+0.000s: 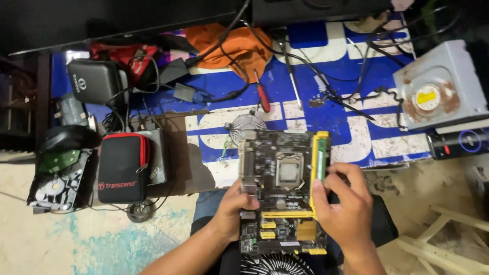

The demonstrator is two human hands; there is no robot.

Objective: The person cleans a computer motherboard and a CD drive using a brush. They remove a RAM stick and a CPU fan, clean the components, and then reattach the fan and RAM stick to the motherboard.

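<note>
I see both hands closed on a computer motherboard (282, 188), held over my lap at the near edge of the table (316, 109). My left hand (235, 209) wraps the board's left edge, thumb lying on the top face by the metal port block, fingers curled beneath. My right hand (345, 203) grips the right edge, its fingertips (318, 189) pressing on a green memory stick (321, 155) that sits upright in the yellow slot running along that side. The silver processor socket (289, 170) is bare in the middle of the board.

Just beyond the board, on the blue and white table cover, lies a round cooler fan (246, 125), and a red-handled screwdriver (263, 97) rests farther back beside an orange cloth (237, 43). To the left sit a black zip case with red trim (122, 168), another black case (94, 81) behind it, and an opened hard drive (53, 186) at the table's corner. A grey optical drive (440, 89) lies well apart at the far right, with black cables (351, 97) trailing between.
</note>
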